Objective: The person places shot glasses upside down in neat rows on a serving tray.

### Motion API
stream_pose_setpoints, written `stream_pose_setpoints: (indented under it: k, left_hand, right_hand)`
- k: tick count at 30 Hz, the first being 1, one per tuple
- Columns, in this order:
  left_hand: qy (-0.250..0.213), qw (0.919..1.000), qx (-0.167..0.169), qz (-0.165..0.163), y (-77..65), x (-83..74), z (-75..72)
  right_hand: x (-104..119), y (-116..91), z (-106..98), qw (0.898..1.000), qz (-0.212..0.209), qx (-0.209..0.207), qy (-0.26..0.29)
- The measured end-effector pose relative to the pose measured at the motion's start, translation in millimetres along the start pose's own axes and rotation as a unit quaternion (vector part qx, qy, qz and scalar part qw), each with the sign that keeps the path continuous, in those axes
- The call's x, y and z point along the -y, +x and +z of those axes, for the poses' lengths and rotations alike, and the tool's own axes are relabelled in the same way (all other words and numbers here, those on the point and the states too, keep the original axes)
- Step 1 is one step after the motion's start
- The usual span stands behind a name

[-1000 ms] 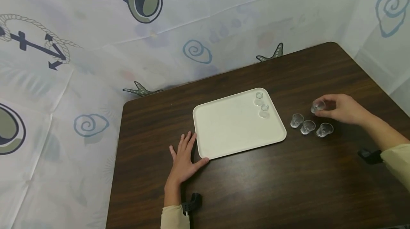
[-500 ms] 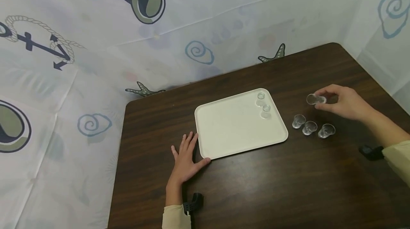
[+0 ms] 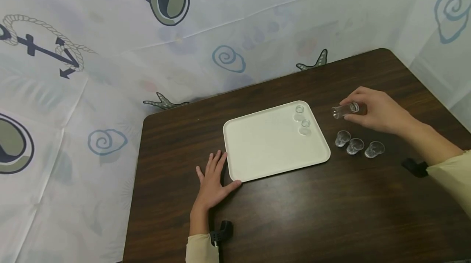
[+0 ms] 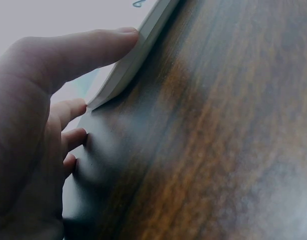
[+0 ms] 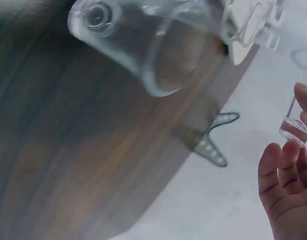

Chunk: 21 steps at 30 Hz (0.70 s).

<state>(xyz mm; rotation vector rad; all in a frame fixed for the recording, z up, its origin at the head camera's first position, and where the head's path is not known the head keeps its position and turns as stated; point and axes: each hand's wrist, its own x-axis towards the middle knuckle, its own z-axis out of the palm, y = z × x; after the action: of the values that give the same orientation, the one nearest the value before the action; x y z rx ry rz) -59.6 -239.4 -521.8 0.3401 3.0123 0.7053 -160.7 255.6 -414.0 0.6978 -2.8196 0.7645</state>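
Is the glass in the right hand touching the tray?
Apart. The head view shows a strip of dark tabletop between the held glass and the white tray.

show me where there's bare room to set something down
Bare: the cream rectangular tray, from the left hand to two small clear glasses at its far right corner; the dark wood-grain table in front of the tray. Crowded: right of the tray, where three tapered clear glasses stand close together near the right hand, which holds another clear glass.

Your right hand (image 5: 292,197) partly hides its glass (image 5: 294,128); beyond your left hand (image 4: 31,107), the left wrist view's top edge cuts off the tray (image 4: 125,67).
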Motion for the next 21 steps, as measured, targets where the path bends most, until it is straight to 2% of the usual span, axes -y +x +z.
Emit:
stream_pose_setpoints:
  k: [5, 9, 14, 19, 21]
  left_hand:
    - [-0.001, 1.0, 0.002, 0.0, 0.2, 0.2, -0.7]
    - [0.0, 1.0, 0.004, -0.002, 0.5, 0.7, -1.0]
    - [-0.004, 1.0, 0.001, -0.001, -0.2, 0.9, -0.9]
    - [-0.006, 1.0, -0.003, 0.003, 0.0, -0.3, -0.8]
    - [-0.004, 1.0, -0.002, 0.001, 0.0, -0.1, -0.6]
  right_hand:
    - [18, 8, 4, 0.999, -0.029, 0.029, -0.003]
    - [29, 12, 13, 0.996, -0.076, 0.049, -0.01]
    - [38, 13, 26, 0.987, -0.146, 0.055, -0.038]
    - [43, 11, 43, 0.979, -0.179, 0.061, -0.073]
    - [45, 11, 50, 0.973, -0.202, 0.06, -0.094]
